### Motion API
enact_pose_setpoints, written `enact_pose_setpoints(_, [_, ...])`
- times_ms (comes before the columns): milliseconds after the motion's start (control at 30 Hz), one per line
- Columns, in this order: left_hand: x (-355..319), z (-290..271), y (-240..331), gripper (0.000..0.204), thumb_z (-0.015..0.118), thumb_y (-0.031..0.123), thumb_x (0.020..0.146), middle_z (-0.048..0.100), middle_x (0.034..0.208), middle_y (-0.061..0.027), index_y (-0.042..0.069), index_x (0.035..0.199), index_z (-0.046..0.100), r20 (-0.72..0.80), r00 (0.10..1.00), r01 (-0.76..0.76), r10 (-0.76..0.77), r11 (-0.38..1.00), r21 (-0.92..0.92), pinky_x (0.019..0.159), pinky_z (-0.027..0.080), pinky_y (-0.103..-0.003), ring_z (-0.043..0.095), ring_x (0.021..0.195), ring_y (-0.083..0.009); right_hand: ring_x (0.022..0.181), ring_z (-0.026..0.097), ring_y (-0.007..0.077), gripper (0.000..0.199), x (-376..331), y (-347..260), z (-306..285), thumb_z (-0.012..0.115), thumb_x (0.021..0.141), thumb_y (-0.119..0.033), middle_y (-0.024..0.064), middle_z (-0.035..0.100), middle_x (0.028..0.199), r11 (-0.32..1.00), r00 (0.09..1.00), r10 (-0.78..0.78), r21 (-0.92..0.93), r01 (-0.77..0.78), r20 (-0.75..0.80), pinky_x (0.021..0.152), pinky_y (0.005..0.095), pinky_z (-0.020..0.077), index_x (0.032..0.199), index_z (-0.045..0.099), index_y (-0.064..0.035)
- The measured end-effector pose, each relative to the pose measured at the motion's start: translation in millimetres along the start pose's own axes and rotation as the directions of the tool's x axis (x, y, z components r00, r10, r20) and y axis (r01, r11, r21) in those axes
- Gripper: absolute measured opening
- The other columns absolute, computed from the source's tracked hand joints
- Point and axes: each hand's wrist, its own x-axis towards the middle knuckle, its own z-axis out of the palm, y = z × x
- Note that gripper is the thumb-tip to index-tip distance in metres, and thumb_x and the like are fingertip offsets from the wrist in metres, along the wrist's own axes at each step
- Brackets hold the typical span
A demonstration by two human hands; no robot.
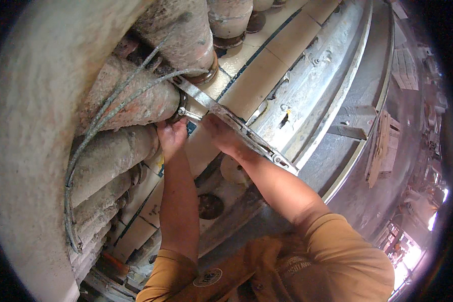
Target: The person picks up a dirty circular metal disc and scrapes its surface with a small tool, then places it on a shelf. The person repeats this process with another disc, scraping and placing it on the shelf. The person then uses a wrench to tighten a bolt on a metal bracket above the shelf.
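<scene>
A silver wrench (190,115) sits with its head on a bolt at the end ring of a crusted, pinkish-grey cylinder (131,95). My right hand (220,135), partly covered by a flat metal bar (236,125), is closed on the wrench's other end. Just below the bolt, my left hand (172,136) is turned palm up. Its fingers curl in against the cylinder's end ring, and what they grip is hidden. The bar slants over my right hand from between two cylinders toward the long metal rail.
Two grey cables (93,131) hang over the cylinders at left. More crusted cylinders (116,156) line up beside beige tiles (264,63). A large pale curved surface (30,126) fills the left side. Metal rails (332,90) run along the right, with wooden boards (380,146) beyond.
</scene>
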Motion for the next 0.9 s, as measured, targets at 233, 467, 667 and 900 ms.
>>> enact_pose_setpoints(233, [1,-8,2,0.05,0.074,0.02,0.078,0.06,0.124,-0.0096,0.005,0.122,0.056,-0.052,0.998,0.015,-0.021,0.993,-0.117,0.095,0.046,-0.05,0.057,0.112,-0.0309,0.081,0.061,0.0335,0.029,2,0,8,0.052,0.093,-0.03,0.0162,0.063,0.085,0.993,0.996,0.058,0.102,-0.052,-0.061,0.074,0.0395,0.0483,0.095,0.06,-0.0017])
enact_pose_setpoints(467, [6,-73,24,0.045,0.07,0.025,0.082,0.062,0.117,-0.0107,0.002,0.118,0.057,0.026,0.99,0.134,-0.137,0.986,0.103,0.086,0.053,-0.04,0.06,0.106,-0.029,0.084,0.061,0.0314,0.029,-31,-55,59,0.053,0.092,-0.029,0.0167,0.063,0.089,0.881,0.968,0.199,0.404,-0.246,0.155,0.074,0.0403,0.0478,0.101,0.058,-0.0015])
enact_pose_setpoints(667, [9,-62,22,0.041,0.065,0.022,0.084,0.062,0.117,-0.0126,0.002,0.119,0.056,0.047,0.998,0.044,-0.052,0.987,0.153,0.086,0.052,-0.042,0.06,0.105,-0.0296,0.084,0.062,0.0245,0.031,-35,-63,16,0.053,0.093,-0.029,0.0156,0.063,0.085,0.977,0.95,0.172,0.081,-0.199,0.259,0.075,0.0373,0.0474,0.102,0.058,0.0001])
enact_pose_setpoints(900, [-1,-5,7,0.044,0.067,0.021,0.083,0.061,0.122,-0.0115,0.003,0.122,0.056,-0.013,1.0,0.01,-0.011,0.998,-0.069,0.095,0.046,-0.048,0.057,0.113,-0.0304,0.089,0.058,0.018,0.03,-18,-31,-2,0.051,0.096,-0.031,0.0097,0.065,0.092,0.917,0.952,0.263,0.265,-0.297,0.157,0.083,0.0311,0.0452,0.102,0.063,-0.0038])
